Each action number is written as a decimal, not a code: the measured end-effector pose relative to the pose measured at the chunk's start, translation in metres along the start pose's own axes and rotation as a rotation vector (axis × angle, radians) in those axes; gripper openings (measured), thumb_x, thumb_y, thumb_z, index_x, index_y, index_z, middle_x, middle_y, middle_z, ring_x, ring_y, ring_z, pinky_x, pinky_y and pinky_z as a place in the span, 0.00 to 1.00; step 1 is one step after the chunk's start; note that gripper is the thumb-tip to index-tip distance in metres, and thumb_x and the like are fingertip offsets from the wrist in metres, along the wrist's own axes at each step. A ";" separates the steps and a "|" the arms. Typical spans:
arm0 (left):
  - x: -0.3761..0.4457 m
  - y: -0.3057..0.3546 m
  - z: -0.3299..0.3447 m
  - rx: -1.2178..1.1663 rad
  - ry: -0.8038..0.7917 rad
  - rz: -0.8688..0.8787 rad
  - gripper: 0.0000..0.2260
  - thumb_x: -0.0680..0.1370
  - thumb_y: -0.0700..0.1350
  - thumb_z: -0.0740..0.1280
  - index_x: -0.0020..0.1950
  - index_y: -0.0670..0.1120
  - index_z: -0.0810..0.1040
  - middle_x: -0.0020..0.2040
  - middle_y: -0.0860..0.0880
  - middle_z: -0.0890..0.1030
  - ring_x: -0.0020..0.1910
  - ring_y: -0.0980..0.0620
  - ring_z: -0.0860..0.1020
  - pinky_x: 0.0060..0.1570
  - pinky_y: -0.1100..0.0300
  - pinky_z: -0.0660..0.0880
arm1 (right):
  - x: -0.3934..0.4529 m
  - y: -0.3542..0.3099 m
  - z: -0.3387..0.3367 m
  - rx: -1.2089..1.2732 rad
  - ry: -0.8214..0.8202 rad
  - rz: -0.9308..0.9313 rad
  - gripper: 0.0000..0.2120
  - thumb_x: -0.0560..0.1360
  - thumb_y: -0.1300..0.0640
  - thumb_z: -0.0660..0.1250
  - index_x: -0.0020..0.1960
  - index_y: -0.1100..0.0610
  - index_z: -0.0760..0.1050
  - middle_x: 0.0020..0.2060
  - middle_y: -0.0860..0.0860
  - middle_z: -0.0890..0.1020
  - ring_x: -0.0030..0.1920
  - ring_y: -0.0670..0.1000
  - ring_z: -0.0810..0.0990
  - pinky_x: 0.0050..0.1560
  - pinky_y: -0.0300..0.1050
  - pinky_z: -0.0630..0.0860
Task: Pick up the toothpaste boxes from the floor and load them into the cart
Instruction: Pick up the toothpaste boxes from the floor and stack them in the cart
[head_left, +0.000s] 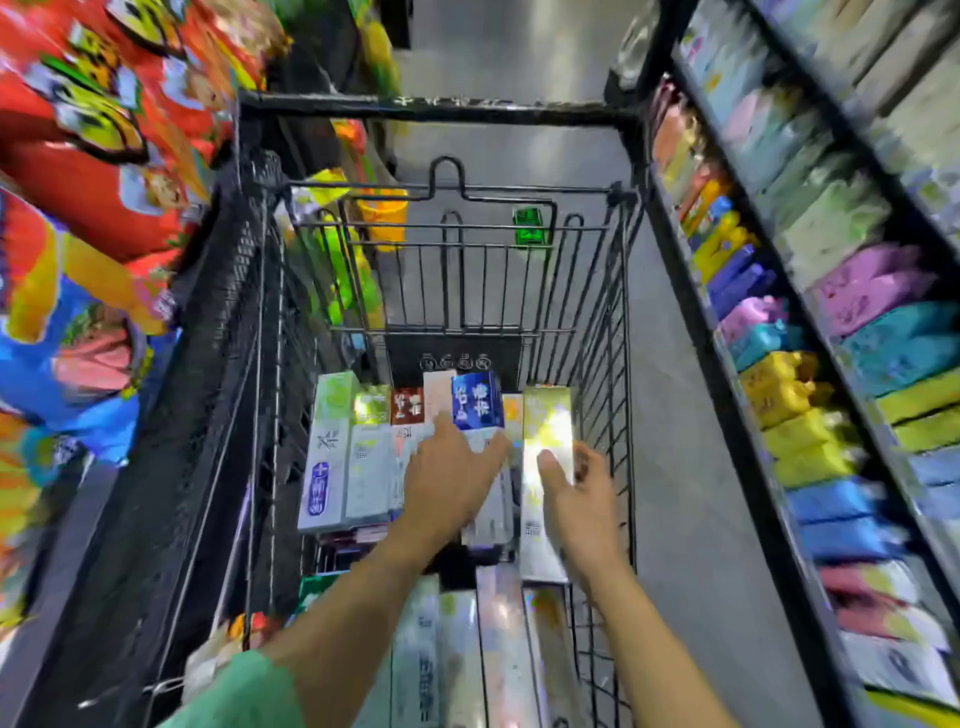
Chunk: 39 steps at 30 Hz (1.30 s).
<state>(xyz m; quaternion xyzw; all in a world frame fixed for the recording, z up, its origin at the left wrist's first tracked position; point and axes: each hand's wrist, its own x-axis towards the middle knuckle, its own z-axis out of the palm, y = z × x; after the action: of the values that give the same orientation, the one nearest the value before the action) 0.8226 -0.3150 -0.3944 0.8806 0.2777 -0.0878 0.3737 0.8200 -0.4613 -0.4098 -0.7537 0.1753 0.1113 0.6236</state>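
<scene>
A: Cart (602, 332), material and form?
B: Black wire basket, thin vertical bars on the far and right walls, a fine mesh panel on the left wall. A round black handlebar (431, 106) crosses the top of the view.

A: Toothpaste boxes (363, 457)?
B: Inside the basket, lying flat on the bottom, long sides running away from the camera, packed side by side in a row. Slim rectangular cardboard cartons, glossy. One white with pale green top, one with a dark blue end panel (478, 408), one with a shiny gold foil face (548, 431) that throws glare. More long boxes lie nearer the camera, silvery, print blurred.

A: Left hand (449, 480)?
B: Fingers straight and spread, palm down, resting on the middle boxes just below the blue panel. Nothing gripped.

A: Right hand (579, 491)?
B: At the lower end of the gold box; thumb lies on its face, fingers curl at its right edge. A loose pinch on that box, as far as blur allows.

A: Surroundings?
B: Left, soft crinkly snack bags (93, 135), red and yellow. Right, a dark shelf (779, 499) with stacked pastel packs. Smooth grey floor (680, 519). A green sleeve (244, 691) on the left arm.
</scene>
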 end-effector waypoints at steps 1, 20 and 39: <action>0.018 -0.004 0.007 0.042 -0.013 0.018 0.27 0.75 0.66 0.65 0.60 0.45 0.69 0.50 0.43 0.81 0.51 0.38 0.79 0.44 0.52 0.71 | 0.016 0.008 0.007 -0.011 -0.003 0.027 0.15 0.80 0.57 0.68 0.64 0.53 0.68 0.47 0.41 0.76 0.38 0.28 0.75 0.36 0.21 0.69; 0.123 -0.044 0.055 0.566 -0.125 0.209 0.27 0.83 0.63 0.55 0.72 0.44 0.64 0.42 0.48 0.76 0.45 0.42 0.81 0.38 0.55 0.69 | 0.131 0.062 0.057 -0.645 0.014 0.029 0.14 0.83 0.54 0.60 0.63 0.61 0.77 0.56 0.58 0.79 0.58 0.58 0.77 0.59 0.48 0.72; -0.018 -0.157 -0.002 0.596 -0.186 0.566 0.25 0.77 0.61 0.57 0.66 0.46 0.76 0.57 0.46 0.79 0.53 0.42 0.79 0.52 0.48 0.76 | -0.029 0.082 -0.016 -1.228 -0.367 -0.389 0.23 0.77 0.43 0.56 0.67 0.52 0.74 0.60 0.54 0.79 0.58 0.60 0.77 0.57 0.56 0.76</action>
<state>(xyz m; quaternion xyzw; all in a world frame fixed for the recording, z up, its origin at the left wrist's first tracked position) 0.7202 -0.2325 -0.4820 0.9801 -0.0476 -0.1373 0.1352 0.7595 -0.4870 -0.4696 -0.9585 -0.1677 0.2027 0.1100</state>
